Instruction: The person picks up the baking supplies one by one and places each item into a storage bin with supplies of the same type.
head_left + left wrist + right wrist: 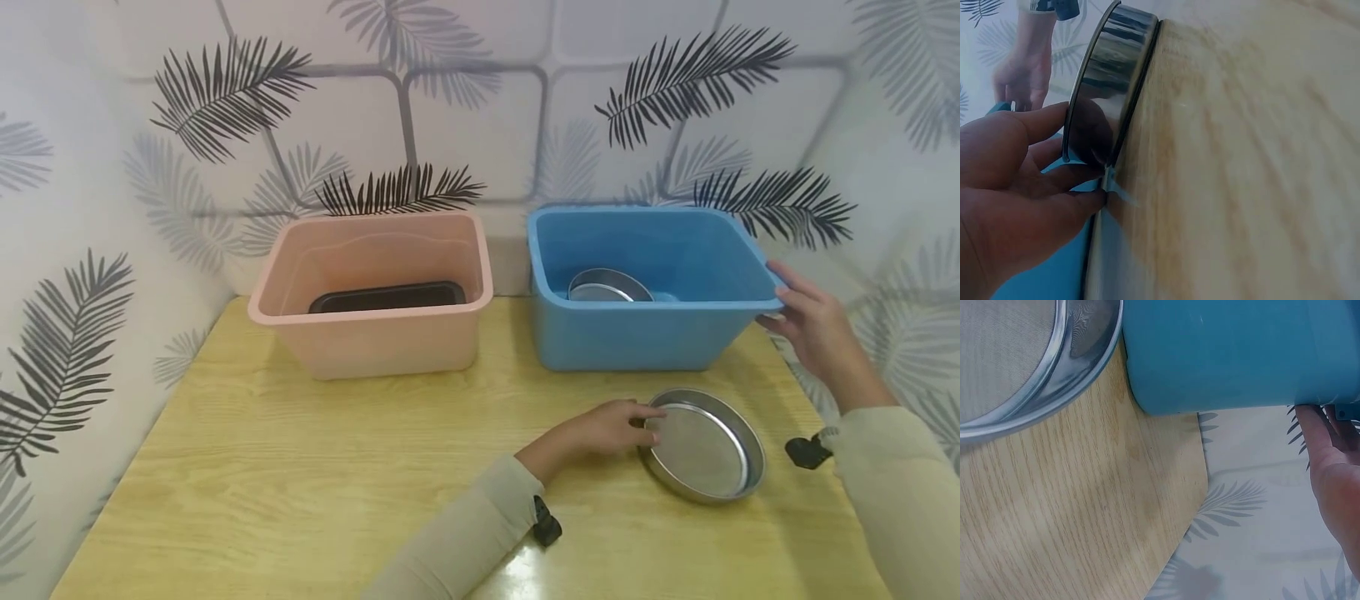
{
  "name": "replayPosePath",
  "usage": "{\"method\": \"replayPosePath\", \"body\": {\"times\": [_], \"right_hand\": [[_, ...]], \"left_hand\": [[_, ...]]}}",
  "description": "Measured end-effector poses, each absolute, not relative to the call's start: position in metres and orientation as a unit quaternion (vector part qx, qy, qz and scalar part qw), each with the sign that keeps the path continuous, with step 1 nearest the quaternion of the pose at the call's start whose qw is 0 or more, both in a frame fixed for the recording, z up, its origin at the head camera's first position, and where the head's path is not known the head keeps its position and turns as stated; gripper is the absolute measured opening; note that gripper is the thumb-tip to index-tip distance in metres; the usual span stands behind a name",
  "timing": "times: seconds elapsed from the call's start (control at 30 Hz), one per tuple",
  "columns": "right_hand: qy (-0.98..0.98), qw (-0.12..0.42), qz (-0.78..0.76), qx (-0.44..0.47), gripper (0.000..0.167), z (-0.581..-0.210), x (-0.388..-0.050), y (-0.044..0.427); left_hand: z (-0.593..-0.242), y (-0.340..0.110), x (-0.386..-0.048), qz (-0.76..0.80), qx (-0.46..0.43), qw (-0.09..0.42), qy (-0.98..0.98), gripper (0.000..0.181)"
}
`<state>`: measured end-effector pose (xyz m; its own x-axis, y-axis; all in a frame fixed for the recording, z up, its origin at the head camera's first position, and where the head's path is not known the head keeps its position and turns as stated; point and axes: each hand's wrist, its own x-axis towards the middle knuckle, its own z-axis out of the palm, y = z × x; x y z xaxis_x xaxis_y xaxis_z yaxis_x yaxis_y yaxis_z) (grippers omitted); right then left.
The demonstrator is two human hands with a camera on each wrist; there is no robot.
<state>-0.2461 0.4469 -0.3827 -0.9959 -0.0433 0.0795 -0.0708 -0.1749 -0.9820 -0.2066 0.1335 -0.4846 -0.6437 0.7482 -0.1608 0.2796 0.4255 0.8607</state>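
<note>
A round metal sieve (701, 450) with a fine mesh (1004, 350) lies on the table at the front right. My left hand (611, 427) holds its left edge, with fingers over the rim (1088, 81) and others low against its outer wall. Behind it stands a blue tub (622, 337). At the tub's right end my right hand (817, 329) grips the rim, some fingers under the lip. Inside the tub is another round metal piece (607, 286), partly hidden by the front wall.
A pink tub (390, 342) stands to the left of the blue one, holding a black rectangular tray (390, 297) that is partly hidden. Both tubs are near the back of the wooden table (300, 475). A leaf-patterned wall covering (480, 125) rises behind and at the sides.
</note>
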Motion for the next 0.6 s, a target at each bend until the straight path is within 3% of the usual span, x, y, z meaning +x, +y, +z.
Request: {"method": "replayPosePath", "body": {"times": [0.3,0.6], "right_hand": [[-0.655,0.000,0.754,0.045,0.063,-0.382,-0.249,0.448],[-0.598,-0.003,0.797,0.083,0.056,-0.383,-0.249,0.452]], "left_hand": [[-0.472,0.124,-0.208,0.379,0.362,0.248,0.815,0.047],[-0.459,0.104,-0.211,0.386,0.404,0.230,0.797,0.047]]}}
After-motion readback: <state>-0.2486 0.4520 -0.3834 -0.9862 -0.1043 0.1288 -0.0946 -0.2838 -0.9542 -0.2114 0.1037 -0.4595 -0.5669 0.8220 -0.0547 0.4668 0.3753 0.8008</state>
